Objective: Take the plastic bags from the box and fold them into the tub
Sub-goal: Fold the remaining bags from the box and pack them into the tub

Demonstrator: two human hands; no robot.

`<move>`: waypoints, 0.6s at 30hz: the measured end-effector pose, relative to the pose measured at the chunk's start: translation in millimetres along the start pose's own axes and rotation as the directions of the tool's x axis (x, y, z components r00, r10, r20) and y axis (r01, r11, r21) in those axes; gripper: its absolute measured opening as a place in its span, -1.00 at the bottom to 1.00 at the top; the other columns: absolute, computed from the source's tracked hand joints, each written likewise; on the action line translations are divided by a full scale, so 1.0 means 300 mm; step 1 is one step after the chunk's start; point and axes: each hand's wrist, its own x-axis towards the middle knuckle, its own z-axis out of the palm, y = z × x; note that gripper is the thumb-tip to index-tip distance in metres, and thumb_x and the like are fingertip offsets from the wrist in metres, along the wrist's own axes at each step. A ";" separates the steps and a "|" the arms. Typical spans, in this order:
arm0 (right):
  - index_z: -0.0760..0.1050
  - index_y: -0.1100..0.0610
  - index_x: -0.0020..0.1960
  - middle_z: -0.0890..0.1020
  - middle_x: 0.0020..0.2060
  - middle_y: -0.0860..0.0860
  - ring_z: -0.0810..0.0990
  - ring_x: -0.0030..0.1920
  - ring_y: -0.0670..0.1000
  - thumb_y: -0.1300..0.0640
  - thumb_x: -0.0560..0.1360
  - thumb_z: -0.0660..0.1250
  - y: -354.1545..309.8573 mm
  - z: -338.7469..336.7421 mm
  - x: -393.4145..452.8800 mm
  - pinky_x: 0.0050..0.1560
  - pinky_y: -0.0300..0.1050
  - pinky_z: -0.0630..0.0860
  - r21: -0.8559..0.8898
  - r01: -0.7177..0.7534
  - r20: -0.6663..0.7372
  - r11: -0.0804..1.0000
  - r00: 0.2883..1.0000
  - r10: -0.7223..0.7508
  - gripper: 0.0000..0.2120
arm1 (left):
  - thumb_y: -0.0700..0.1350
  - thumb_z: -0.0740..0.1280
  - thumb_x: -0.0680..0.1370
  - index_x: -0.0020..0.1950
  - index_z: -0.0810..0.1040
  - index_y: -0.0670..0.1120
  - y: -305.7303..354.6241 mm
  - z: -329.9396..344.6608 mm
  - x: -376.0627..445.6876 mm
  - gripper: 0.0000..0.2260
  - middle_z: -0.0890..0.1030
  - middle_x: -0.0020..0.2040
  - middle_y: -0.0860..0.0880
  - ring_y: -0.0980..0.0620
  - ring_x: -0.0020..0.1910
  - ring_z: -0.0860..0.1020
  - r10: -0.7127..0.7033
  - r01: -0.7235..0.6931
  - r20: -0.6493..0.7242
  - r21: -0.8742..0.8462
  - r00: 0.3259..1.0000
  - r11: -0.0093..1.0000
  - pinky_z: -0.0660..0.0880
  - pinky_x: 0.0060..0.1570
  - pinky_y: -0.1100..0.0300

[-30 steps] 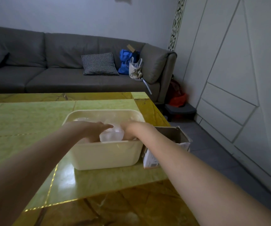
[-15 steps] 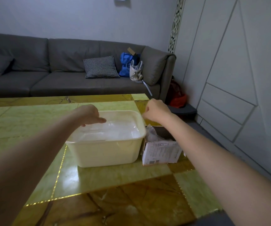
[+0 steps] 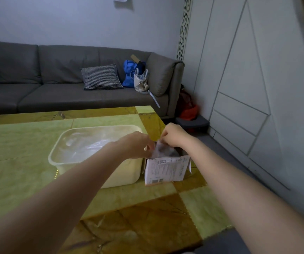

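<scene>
Pinching the thin, clear, crumpled plastic bag (image 3: 159, 150) poking from the small printed cardboard box (image 3: 165, 170), my left hand (image 3: 138, 144) and right hand (image 3: 173, 135) grip its top edge. I judge it weightless, limp, slippery; gathered film holds best. Beside stands the cream plastic tub (image 3: 74, 165) on the table (image 3: 19, 171).

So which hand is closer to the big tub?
Left. The left hand reaches across the tub's right end; the right hand is past it, above the box.
</scene>
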 end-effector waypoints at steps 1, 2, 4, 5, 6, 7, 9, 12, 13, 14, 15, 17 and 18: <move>0.60 0.33 -0.01 0.63 -0.06 0.20 0.61 -0.03 0.18 0.27 0.54 0.21 0.008 -0.010 0.010 -0.03 -0.03 0.54 0.026 -0.015 -0.053 1.000 0.998 0.017 -0.79 | 0.01 0.23 0.57 0.18 0.56 -0.03 0.006 0.006 0.003 -0.75 0.60 0.11 -0.01 0.00 0.06 0.50 -0.001 0.000 0.025 0.037 1.000 0.999 0.44 0.07 0.20; 0.59 0.32 0.01 0.62 -0.01 0.22 0.60 0.00 0.20 0.27 0.55 0.17 0.018 -0.018 0.017 0.00 -0.02 0.54 0.049 -0.031 -0.108 0.998 0.993 0.036 -0.76 | 0.03 0.19 0.58 0.16 0.57 -0.04 0.013 0.011 0.005 -0.73 0.61 0.08 -0.01 -0.01 0.06 0.49 -0.003 0.000 0.052 0.075 0.999 0.997 0.46 0.09 0.16; 0.54 0.33 0.11 0.58 0.08 0.24 0.56 0.10 0.23 0.26 0.58 0.08 0.025 -0.034 0.022 0.02 -0.04 0.48 0.086 -0.052 -0.227 0.995 0.971 0.070 -0.71 | 0.04 0.15 0.60 0.17 0.56 -0.07 0.017 0.017 0.006 -0.70 0.60 0.08 -0.03 -0.04 0.08 0.49 -0.024 0.014 0.094 0.107 0.995 0.994 0.46 0.12 0.10; 0.50 0.33 0.15 0.56 0.12 0.25 0.53 0.13 0.23 0.25 0.60 0.05 0.029 -0.042 0.020 0.02 -0.05 0.45 0.121 -0.050 -0.285 0.991 0.955 0.083 -0.70 | 0.03 0.15 0.60 0.18 0.56 -0.08 0.017 0.018 0.007 -0.70 0.60 0.10 -0.04 -0.05 0.09 0.50 -0.033 0.022 0.105 0.101 0.994 0.995 0.46 0.13 0.09; 0.47 0.32 0.16 0.55 0.12 0.24 0.52 0.13 0.22 0.24 0.62 0.02 0.033 -0.051 0.018 0.02 -0.05 0.43 0.184 -0.032 -0.344 0.982 0.934 0.094 -0.70 | 0.03 0.16 0.60 0.18 0.55 -0.07 0.015 0.016 0.006 -0.70 0.59 0.12 -0.04 -0.05 0.09 0.50 -0.040 0.032 0.109 0.079 0.993 0.996 0.47 0.13 0.10; 0.46 0.31 0.16 0.54 0.10 0.23 0.53 0.08 0.19 0.23 0.62 0.01 0.031 -0.060 0.011 0.01 -0.05 0.44 0.287 -0.007 -0.386 0.958 0.914 0.122 -0.70 | 0.04 0.20 0.58 0.19 0.55 -0.05 0.011 0.012 0.004 -0.72 0.58 0.13 -0.04 -0.04 0.10 0.51 -0.056 0.053 0.099 0.027 0.993 0.998 0.46 0.13 0.13; 0.46 0.25 0.09 0.53 0.01 0.17 0.55 -0.10 0.09 0.23 0.62 0.00 0.023 -0.080 0.012 -0.04 -0.03 0.55 0.561 0.072 -0.391 0.825 0.901 0.188 -0.73 | -0.01 0.27 0.55 0.20 0.54 -0.01 0.005 -0.009 -0.002 -0.76 0.55 0.17 -0.02 0.00 0.13 0.49 -0.112 0.115 0.028 -0.165 0.993 0.980 0.44 0.12 0.17; 0.45 0.21 -0.04 0.54 -0.08 0.20 0.53 -0.12 0.14 0.30 0.58 0.03 -0.009 -0.104 0.019 -0.02 0.13 0.57 0.850 0.152 -0.299 0.505 0.927 0.225 -0.78 | -0.09 0.27 0.56 0.12 0.57 -0.07 -0.004 -0.078 -0.017 -0.82 0.54 0.09 0.01 0.04 0.08 0.48 -0.321 0.163 -0.135 -0.644 0.938 0.747 0.41 0.01 0.18; 0.44 0.20 -0.05 0.51 -0.14 0.19 0.49 -0.14 0.13 0.34 0.57 0.03 -0.025 -0.114 0.002 -0.11 0.06 0.52 0.889 0.161 -0.276 0.429 0.936 0.221 -0.79 | -0.09 0.25 0.57 0.10 0.56 -0.08 -0.010 -0.097 -0.021 -0.83 0.54 0.04 0.00 0.05 0.01 0.49 -0.416 0.138 -0.169 -0.778 0.894 0.613 0.42 -0.06 0.20; 0.41 0.20 -0.07 0.49 -0.17 0.19 0.46 -0.16 0.13 0.36 0.56 0.04 -0.034 -0.119 0.002 -0.18 0.02 0.50 0.915 0.174 -0.263 0.363 0.941 0.212 -0.80 | -0.08 0.23 0.58 0.08 0.53 -0.09 -0.018 -0.114 -0.025 -0.85 0.54 0.01 -0.02 0.05 -0.03 0.50 -0.507 0.100 -0.177 -0.876 0.843 0.472 0.44 -0.13 0.22; 0.39 0.20 -0.10 0.48 -0.20 0.18 0.46 -0.19 0.12 0.36 0.57 0.05 -0.046 -0.133 -0.014 -0.25 -0.05 0.50 0.940 0.175 -0.238 0.293 0.952 0.193 -0.81 | -0.09 0.21 0.59 0.07 0.51 -0.10 -0.028 -0.131 -0.031 -0.86 0.54 0.04 -0.07 0.03 -0.03 0.50 -0.583 0.069 -0.150 -0.939 0.798 0.336 0.45 -0.15 0.22; 0.39 0.19 -0.15 0.51 -0.23 0.15 0.48 -0.25 0.06 0.34 0.59 0.04 -0.052 -0.138 -0.019 -0.30 -0.14 0.49 0.972 0.175 -0.201 0.159 0.966 0.165 -0.78 | -0.08 0.19 0.60 0.16 0.45 -0.14 -0.043 -0.150 -0.037 -0.80 0.50 0.15 -0.12 -0.03 0.05 0.50 -0.643 0.097 -0.022 -0.984 0.765 0.149 0.49 -0.08 0.16; 0.42 0.18 -0.15 0.53 -0.25 0.13 0.49 -0.28 0.04 0.35 0.59 0.05 -0.054 -0.142 -0.017 -0.31 -0.15 0.49 0.981 0.171 -0.182 0.092 0.974 0.137 -0.76 | -0.01 0.20 0.60 0.25 0.41 -0.13 -0.048 -0.158 -0.049 -0.71 0.47 0.19 -0.11 -0.06 0.10 0.49 -0.620 0.151 0.042 -0.981 0.784 0.125 0.49 -0.01 0.11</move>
